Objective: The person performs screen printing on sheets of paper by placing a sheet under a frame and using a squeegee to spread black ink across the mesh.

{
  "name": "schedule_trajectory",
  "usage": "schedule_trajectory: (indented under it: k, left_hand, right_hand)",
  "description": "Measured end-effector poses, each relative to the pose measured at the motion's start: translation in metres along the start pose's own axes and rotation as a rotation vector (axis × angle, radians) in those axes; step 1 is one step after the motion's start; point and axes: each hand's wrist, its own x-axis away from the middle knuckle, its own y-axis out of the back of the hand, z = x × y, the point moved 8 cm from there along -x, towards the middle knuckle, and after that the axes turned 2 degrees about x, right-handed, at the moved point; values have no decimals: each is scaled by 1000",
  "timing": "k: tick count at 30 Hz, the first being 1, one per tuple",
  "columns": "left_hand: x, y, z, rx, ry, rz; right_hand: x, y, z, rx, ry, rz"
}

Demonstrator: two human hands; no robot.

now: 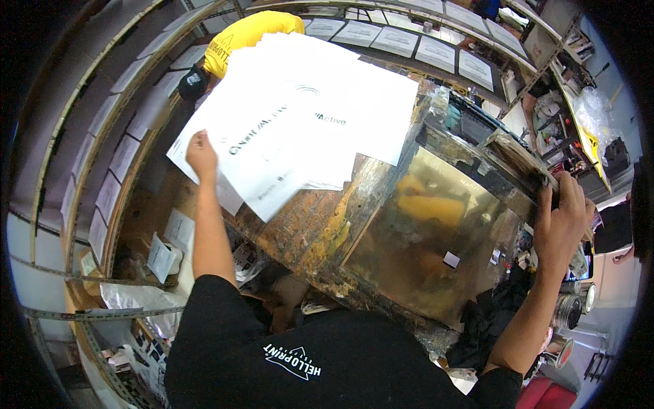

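Note:
My left hand [201, 158] is closed on the left edge of a white printed sheet [262, 160], thumb on top. The sheet lies slanted over a loose pile of similar white sheets [385, 102] on the stained wooden table [289, 221]. On the far right, my right hand [564, 217] has its fingers bent round the end of a worn, ink-stained wooden bar [518, 160]. That bar runs along the far right side of a framed, shiny brownish panel [415, 252], which mirrors a yellow shape. A small white square [451, 259] lies on the panel.
Across the table a person in a yellow shirt [252, 31] bends forward. Racks with printed sheets [398, 41] line the back and left. Black cloth [494, 313] lies by my right forearm, near several round cans [567, 311]. Clear plastic [593, 112] sits at far right.

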Motion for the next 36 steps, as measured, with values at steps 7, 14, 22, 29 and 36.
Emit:
schedule_trajectory:
  k: [7, 14, 22, 29, 36]
  left_hand:
    - [-59, -3, 38, -609, 7, 49]
    - [191, -143, -216, -478, -806, 1211]
    - [207, -175, -186, -145, -478, 1268]
    - [191, -187, -247, 152, -37, 1534]
    - [280, -183, -254, 159, -461, 1278]
  right_hand:
    - [3, 0, 4, -43, -21, 13]
    - [-8, 8, 5, -23, -27, -29]
    - [-1, 6, 7, -69, -62, 69]
    - [-13, 12, 2, -130, -12, -68]
    - [-3, 7, 7, -156, 6, -60]
